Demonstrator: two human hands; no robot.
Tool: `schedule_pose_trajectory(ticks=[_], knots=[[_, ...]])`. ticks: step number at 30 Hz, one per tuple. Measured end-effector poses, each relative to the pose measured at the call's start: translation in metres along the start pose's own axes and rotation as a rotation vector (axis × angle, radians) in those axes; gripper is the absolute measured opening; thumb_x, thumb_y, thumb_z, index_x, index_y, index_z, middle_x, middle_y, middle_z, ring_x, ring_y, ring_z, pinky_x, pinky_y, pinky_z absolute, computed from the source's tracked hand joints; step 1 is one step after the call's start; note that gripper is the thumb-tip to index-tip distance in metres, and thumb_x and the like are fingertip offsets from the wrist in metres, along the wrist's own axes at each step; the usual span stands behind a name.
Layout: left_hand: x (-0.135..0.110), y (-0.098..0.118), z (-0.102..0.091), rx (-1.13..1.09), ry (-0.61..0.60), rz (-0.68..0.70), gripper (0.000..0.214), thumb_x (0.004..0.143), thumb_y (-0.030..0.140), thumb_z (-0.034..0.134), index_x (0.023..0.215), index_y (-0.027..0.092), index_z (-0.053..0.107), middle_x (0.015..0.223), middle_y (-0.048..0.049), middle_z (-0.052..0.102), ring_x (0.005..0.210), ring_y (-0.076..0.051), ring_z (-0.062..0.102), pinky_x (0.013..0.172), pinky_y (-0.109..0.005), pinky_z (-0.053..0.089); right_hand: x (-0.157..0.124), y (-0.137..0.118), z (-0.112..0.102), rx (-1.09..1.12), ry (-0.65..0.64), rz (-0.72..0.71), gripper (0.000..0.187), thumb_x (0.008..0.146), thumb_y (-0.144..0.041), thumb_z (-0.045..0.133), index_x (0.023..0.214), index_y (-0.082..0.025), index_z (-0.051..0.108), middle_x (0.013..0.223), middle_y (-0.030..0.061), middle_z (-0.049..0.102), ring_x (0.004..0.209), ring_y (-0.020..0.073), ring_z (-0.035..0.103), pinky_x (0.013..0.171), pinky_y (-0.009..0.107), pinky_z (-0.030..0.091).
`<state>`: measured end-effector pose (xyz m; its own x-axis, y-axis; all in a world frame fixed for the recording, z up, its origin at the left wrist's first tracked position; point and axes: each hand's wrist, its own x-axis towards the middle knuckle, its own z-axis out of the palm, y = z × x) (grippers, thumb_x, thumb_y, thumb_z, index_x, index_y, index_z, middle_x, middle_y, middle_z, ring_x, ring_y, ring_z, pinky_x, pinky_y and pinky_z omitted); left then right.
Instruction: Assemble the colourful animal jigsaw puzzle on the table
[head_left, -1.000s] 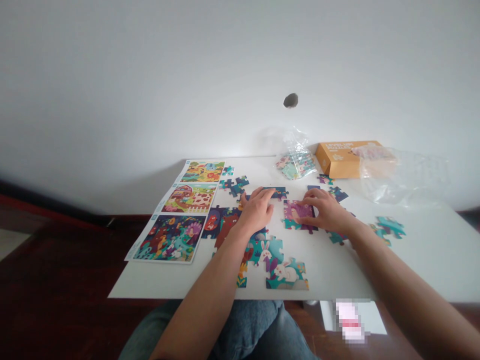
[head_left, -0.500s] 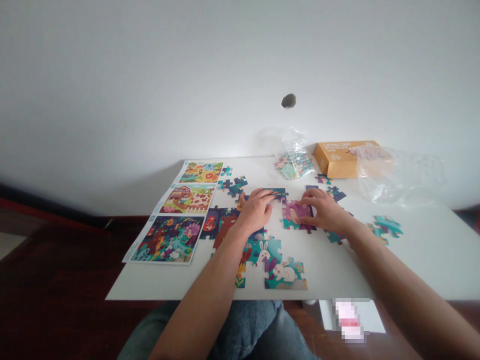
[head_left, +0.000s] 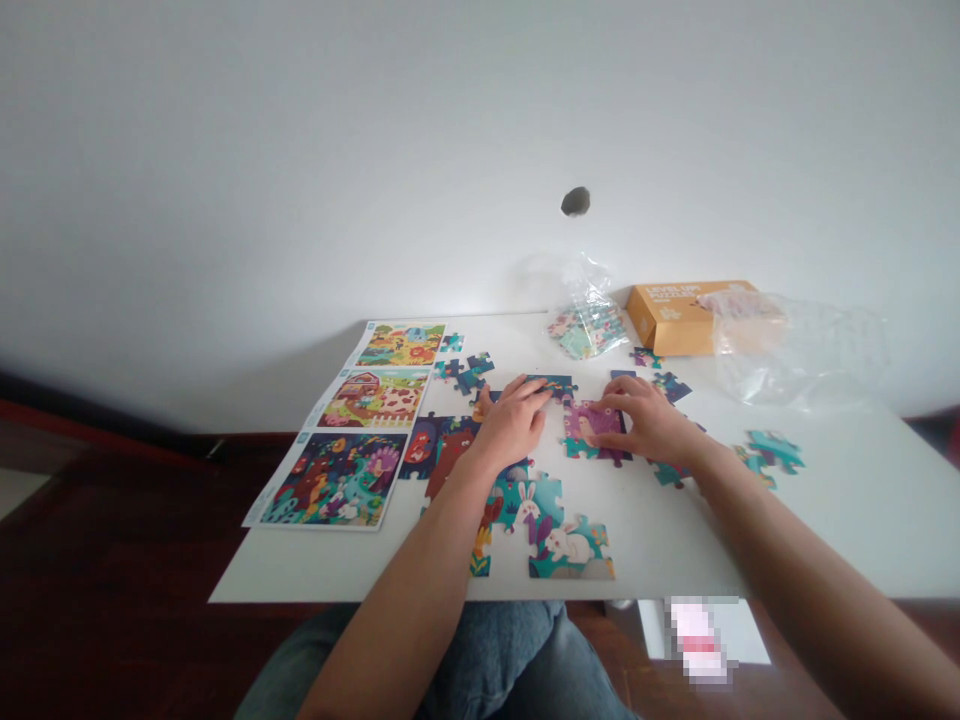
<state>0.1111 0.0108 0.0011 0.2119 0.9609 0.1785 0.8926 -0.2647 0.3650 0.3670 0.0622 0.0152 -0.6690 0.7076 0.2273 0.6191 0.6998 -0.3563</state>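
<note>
My left hand lies over joined dark-blue jigsaw pieces with a brown bear, its fingers stretched out near a dark piece along the top. My right hand grips the right side of a purple-and-teal jigsaw block, fingertips on its upper part and thumb lower down. A gap of white table separates this block from the bear section. Below, rabbit pieces join onto the section. Part of the bear section is hidden under my left hand and forearm.
A picture sheet lies at left. Loose pieces are scattered behind my left hand, and others lie at right. Toward the wall are a clear bag of pieces, a yellow box and an empty plastic bag.
</note>
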Motion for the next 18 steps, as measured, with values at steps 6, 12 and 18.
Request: schedule_pose_trajectory(ticks=[6,12,18], knots=[[-0.0003,0.0003,0.0002,0.021,0.004,-0.001,0.044,0.097,0.020,0.046,0.136,0.032,0.059,0.151,-0.0025,0.052,0.145,-0.028,0.039,0.121,-0.071,0.011,-0.0001,0.0012,0.0012,-0.006,0.001,-0.013,0.047,0.081,-0.063,0.070,0.112,-0.028,0.075,0.107,0.0113,0.063,0.100,0.0287,0.061,0.093,0.047,0.046],[-0.0004,-0.0013,0.0026,0.023,0.003,0.010,0.045,0.097,0.019,0.045,0.138,0.032,0.058,0.152,-0.0023,0.051,0.146,-0.028,0.037,0.123,-0.069,0.010,-0.0015,0.0015,0.0019,-0.019,-0.004,-0.013,0.047,0.081,-0.062,0.070,0.113,-0.028,0.075,0.109,0.0113,0.061,0.100,0.0288,0.060,0.093,0.047,0.046],[-0.0005,0.0006,-0.0009,0.031,-0.011,0.006,0.044,0.097,0.019,0.045,0.138,0.031,0.058,0.153,-0.0022,0.050,0.146,-0.029,0.038,0.123,-0.068,0.012,-0.0009,0.0021,0.0022,-0.014,-0.011,-0.022,0.047,0.081,-0.063,0.070,0.113,-0.028,0.075,0.109,0.0113,0.061,0.101,0.0291,0.060,0.093,0.047,0.046]])
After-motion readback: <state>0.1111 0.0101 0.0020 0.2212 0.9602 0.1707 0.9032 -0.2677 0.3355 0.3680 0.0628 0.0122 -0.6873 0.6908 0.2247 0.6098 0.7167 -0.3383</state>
